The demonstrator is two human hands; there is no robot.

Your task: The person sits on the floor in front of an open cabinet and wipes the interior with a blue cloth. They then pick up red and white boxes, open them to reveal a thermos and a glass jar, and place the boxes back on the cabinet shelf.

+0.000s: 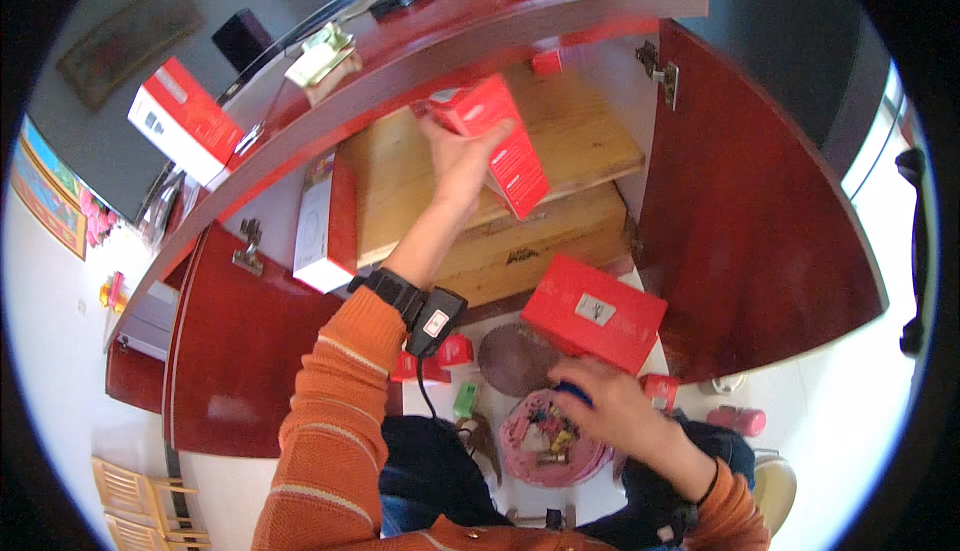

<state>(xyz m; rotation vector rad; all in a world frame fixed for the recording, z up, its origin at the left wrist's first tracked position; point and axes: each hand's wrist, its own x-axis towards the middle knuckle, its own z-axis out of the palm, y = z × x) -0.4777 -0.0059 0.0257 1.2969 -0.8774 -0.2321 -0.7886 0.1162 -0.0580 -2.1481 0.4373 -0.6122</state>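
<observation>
Inside the open cabinet, my left hand (461, 157) grips a red and white cardboard box (517, 161), held tilted above a wooden board (592, 131). My right hand (615, 405) is low in front of me, over the edge of a round pink basket (517, 446) with small mixed items in it. A small dark blue object (575, 392) shows between its fingers, too blurred to name. Just beyond that hand lies a larger red box (562, 288) bearing a white label. A round brownish-grey piece (510, 360), perhaps a lid, rests beside the basket.
Red cabinet doors stand open at left (247, 356) and right (757, 206). Another red and white box (319, 228) stands inside at left; one more (187, 123) is on the cabinet top. Small red boxes (454, 350) and a green box (465, 399) lie near my knees. A pink bottle (739, 421) is at right.
</observation>
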